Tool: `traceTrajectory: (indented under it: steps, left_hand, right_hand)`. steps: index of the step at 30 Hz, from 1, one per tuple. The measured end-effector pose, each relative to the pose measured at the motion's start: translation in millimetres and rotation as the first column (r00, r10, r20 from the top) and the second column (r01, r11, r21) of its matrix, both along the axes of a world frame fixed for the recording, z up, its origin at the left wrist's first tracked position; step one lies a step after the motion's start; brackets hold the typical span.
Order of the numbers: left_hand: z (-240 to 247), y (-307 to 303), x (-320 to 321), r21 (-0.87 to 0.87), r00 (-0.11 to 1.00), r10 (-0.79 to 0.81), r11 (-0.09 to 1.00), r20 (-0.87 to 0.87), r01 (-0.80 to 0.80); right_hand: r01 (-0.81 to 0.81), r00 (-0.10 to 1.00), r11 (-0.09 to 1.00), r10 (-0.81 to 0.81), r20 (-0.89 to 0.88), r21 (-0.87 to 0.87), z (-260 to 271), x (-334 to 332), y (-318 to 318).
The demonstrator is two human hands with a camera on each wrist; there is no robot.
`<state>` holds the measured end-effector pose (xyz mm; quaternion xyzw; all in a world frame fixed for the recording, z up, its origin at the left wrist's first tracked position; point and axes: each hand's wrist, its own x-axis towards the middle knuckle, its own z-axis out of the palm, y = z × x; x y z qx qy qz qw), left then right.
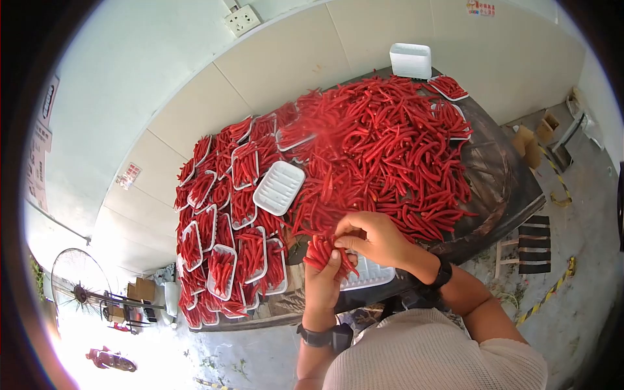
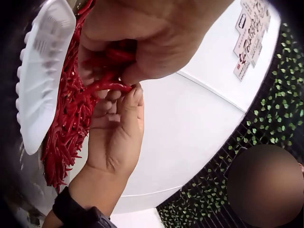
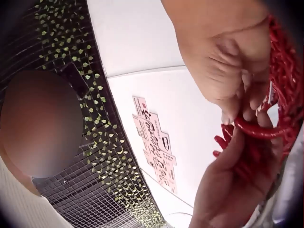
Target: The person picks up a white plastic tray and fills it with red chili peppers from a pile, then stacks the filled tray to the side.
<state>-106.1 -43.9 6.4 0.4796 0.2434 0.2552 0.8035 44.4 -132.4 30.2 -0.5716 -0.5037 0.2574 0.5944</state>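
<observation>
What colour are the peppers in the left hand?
The peppers are red, seen best in the head view.

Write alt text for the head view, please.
The left hand holds a bunch of red chili peppers while the right hand pinches one, near a white ribbed tray. Beyond, a big heap of loose chilies covers much of the table, with chili-filled trays and an empty tray to its left.

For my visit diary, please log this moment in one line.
left hand: holds red chilies; right hand: pinches one chili; pile: on table
</observation>
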Motion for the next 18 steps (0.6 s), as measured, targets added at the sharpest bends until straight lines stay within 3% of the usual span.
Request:
traceTrajectory:
  steps: [2, 3, 4, 6, 8, 11, 13, 15, 16, 17, 18]
  left_hand:
    - [1, -1, -2, -0.054, 0.997, -0.018, 0.998, 0.072, 0.022]
    - [0, 1, -3, -0.055, 0.998, -0.016, 0.998, 0.067, 0.020]
    - [-1, 4, -4, -0.055, 0.998, 0.003, 0.998, 0.070, 0.001]
    - [-2, 8, -5, -0.051, 0.997, 0.019, 0.999, 0.077, -0.015]
    - [-3, 11, -7, -0.085, 0.997, 0.045, 0.996, 0.060, -0.040]
    - [-11, 14, -8, -0.031, 0.998, -0.019, 0.999, 0.064, 0.021]
    - [-12, 13, -9, -0.009, 0.998, 0.027, 1.000, 0.057, -0.027]
    - [-10, 12, -6, 0.012, 0.995, 0.079, 0.997, 0.053, -0.080]
    - [-5, 9, -2, 0.045, 0.980, 0.194, 0.980, 0.040, -0.195]
    - [0, 6, 1, 0.078, 0.952, 0.306, 0.949, 0.028, -0.307]
    - [3, 5, 3, 0.076, 0.952, 0.306, 0.949, 0.026, -0.307]
  right_hand:
    - [0.023, 0.998, 1.000, -0.023, 0.064, -0.005, 3, 7, 5]
    - [0.075, 0.978, 0.995, -0.085, 0.191, 0.059, -3, 17, 9]
    - [0.179, 0.941, 0.984, -0.171, 0.291, 0.002, -8, 28, 8]
    - [0.385, 0.677, 0.922, -0.246, 0.694, -0.049, -22, 47, 3]
    - [0.358, 0.688, 0.932, -0.219, 0.692, -0.062, -44, 56, 5]
    - [0.351, 0.695, 0.932, -0.200, 0.691, -0.084, -43, 56, 2]
    - [0.369, 0.690, 0.926, -0.211, 0.693, -0.086, -28, 50, -3]
    - [0.238, 0.839, 0.963, -0.139, 0.527, -0.124, -11, 41, -11]
    - [0.235, 0.840, 0.964, -0.136, 0.526, -0.126, -9, 36, -13]
    - [0.131, 0.845, 0.987, -0.064, 0.531, -0.091, -8, 29, -15]
    - [0.027, 0.842, 0.998, 0.007, 0.540, -0.056, -6, 22, -16]
